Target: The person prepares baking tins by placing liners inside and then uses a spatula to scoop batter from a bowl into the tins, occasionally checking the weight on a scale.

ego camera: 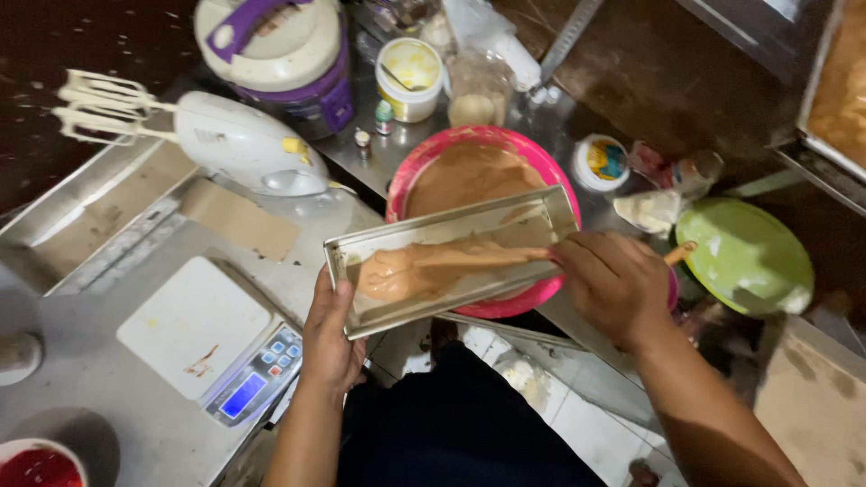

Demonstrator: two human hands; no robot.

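In the head view, the left hand (329, 338) grips the near left corner of a long rectangular metal loaf tin (451, 257), thumb laid up along its short end wall and fingers curled under its base. The tin is held tilted, its open side turned toward the camera, above the near edge of a round pink plastic bowl (532, 167) that stands on the steel surface (99, 397). Light brown batter (415, 269) lies in a thick mound in the left half of the tin, and the bowl behind it holds more of the same batter.

The right hand (613, 280) is closed in a fist around a wooden-handled spatula (681, 252); the end of the handle sticks out past the knuckles on the right, and the batter-coated blade reaches left into the tin, touching the mound.

Left of the tin, a white digital kitchen scale (203, 338) with a blue display sits on the surface. Behind it a white electric hand mixer (239, 140) lies on its side, its batter-smeared beaters pointing left. A large white bucket with a purple handle and lid band (280, 50) stands at the top, with a small white tub of yellow cream (409, 77) just to its right. A round lime-green plate (744, 257) lies to the right of the right hand, well apart from the bowl. A small bowl of red filling (36, 464) shows at the bottom left corner, partly cut off by the frame.
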